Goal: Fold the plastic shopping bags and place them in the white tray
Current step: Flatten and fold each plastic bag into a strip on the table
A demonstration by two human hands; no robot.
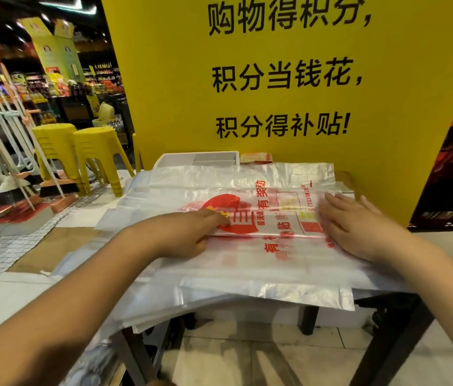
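The printed bag (270, 218) lay part-folded atop the stack (247, 291), the white tray (180, 160) just behind. The left hand (186, 235) pinched its folded edge; the right hand (359, 227) pressed flat, fingers straight. Smoothing the crease outward looked wisest.

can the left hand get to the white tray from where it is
Probably yes: the white tray lies beyond the left hand with only flat bags between, though that hand pinches the printed bag.
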